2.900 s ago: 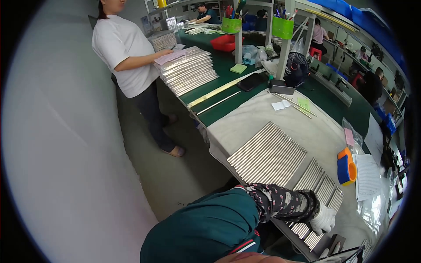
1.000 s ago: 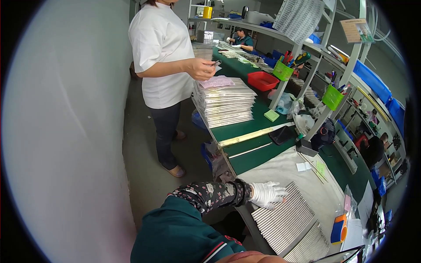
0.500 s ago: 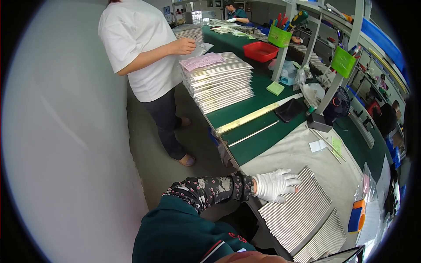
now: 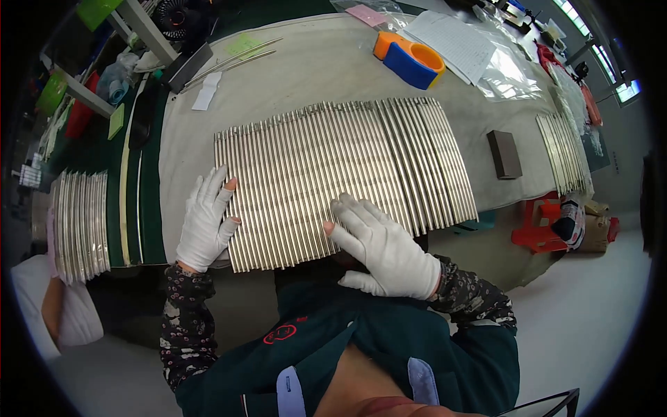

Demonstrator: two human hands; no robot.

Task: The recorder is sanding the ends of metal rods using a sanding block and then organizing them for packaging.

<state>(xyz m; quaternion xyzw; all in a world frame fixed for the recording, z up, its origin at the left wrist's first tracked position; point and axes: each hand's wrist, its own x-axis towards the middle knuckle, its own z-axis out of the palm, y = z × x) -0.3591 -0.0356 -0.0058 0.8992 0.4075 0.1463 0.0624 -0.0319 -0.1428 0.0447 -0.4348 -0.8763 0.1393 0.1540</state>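
Observation:
A wide row of thin silvery metal rods (image 4: 299, 167) lies side by side on the pale cloth in front of me. My left hand (image 4: 206, 221), in a white glove with bare fingertips showing, rests at the row's left end with its fingers spread. Across the near middle of the rods lies my right hand (image 4: 385, 250), also gloved in white, flat with the fingers stretched out. Neither hand is closed around a rod.
Behind the rods stands an orange and blue tape dispenser (image 4: 410, 61) beside paper sheets (image 4: 451, 43). A dark block (image 4: 504, 154) sits to the right, near another group of rods (image 4: 561, 154). Bagged rods (image 4: 82, 226) are stacked at left, near a person's white sleeve (image 4: 76, 313).
My view has swung from the left side of the bench to the rods straight ahead. My right hand now shows on the rods; my left hand stays at their left end.

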